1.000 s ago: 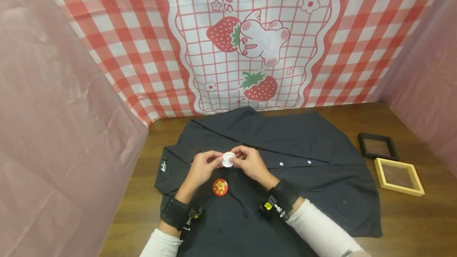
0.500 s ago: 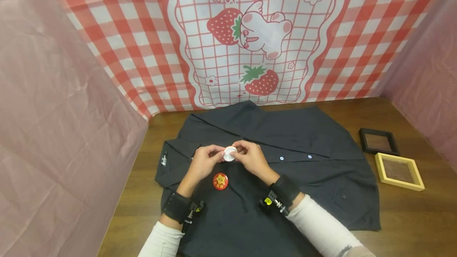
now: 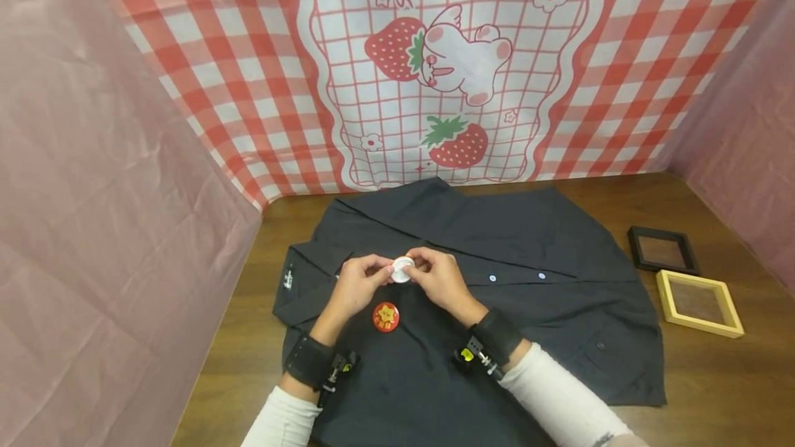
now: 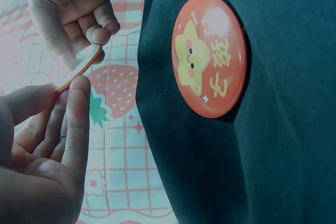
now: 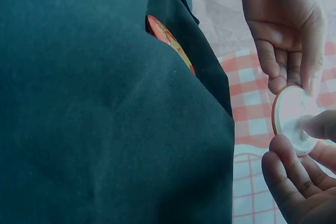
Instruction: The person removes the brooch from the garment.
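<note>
Both hands hold a round pin badge (image 3: 402, 270) over the dark shirt (image 3: 472, 364), its white back facing up. My left hand (image 3: 361, 285) pinches its left edge between thumb and fingers. On the opposite side my right hand (image 3: 438, 284) grips the rim, and its thumb lies on the white back, as the right wrist view shows. An orange rim shows on the held badge (image 5: 292, 114). Below the hands, a red badge (image 3: 386, 317) with a yellow star and yellow characters sits face up on the shirt; in the left wrist view this red badge (image 4: 210, 56) stands out large.
The shirt lies spread over a wooden table (image 3: 714, 385), its collar (image 3: 304, 278) to the left and white buttons (image 3: 493, 279) along the placket. At the right are a black frame (image 3: 663, 250) and a yellow frame (image 3: 699, 303). A checked strawberry cloth (image 3: 459, 67) hangs behind.
The head view has shifted slightly. Both hands keep their hold on the badge with hardly any movement, and the red badge stays in place on the shirt.
</note>
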`<state>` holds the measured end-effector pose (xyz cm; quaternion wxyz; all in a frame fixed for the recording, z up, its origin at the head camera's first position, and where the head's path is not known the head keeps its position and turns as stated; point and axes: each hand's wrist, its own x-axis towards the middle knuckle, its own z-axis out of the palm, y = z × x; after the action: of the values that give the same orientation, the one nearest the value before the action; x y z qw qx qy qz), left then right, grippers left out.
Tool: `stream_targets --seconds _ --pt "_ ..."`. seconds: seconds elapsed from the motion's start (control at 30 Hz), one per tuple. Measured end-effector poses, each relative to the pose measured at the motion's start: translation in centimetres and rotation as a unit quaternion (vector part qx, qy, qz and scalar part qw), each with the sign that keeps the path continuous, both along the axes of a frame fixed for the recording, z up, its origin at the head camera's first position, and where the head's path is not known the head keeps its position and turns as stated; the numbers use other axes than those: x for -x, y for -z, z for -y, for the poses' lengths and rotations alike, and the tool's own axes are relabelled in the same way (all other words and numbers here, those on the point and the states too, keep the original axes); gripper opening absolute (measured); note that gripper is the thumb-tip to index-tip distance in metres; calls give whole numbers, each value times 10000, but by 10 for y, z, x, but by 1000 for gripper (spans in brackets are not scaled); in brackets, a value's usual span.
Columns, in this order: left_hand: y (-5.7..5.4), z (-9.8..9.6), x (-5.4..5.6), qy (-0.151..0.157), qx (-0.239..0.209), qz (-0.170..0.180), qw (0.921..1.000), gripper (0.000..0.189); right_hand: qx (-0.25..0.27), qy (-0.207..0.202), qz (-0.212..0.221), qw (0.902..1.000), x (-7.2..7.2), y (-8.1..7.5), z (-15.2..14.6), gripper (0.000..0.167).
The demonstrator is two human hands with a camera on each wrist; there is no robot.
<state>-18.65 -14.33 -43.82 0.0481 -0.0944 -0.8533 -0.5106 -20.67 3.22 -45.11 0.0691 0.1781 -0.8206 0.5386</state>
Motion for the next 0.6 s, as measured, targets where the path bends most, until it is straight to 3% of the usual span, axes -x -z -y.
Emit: stream_targets --seconds 0.2,0.37,0.6 --pt "3 -1 -1 88 -202 -85 9997 13 69 -54 -70 9999 -2 0 -3 12" --pt "5 1 -2 278 -160 -370 9988 17 15 -44 -337 9994 -4 4 -2 10" --pt "5 0 2 54 -170 235 9996 12 -153 -70 -507 9986 -2 6 -2 10"
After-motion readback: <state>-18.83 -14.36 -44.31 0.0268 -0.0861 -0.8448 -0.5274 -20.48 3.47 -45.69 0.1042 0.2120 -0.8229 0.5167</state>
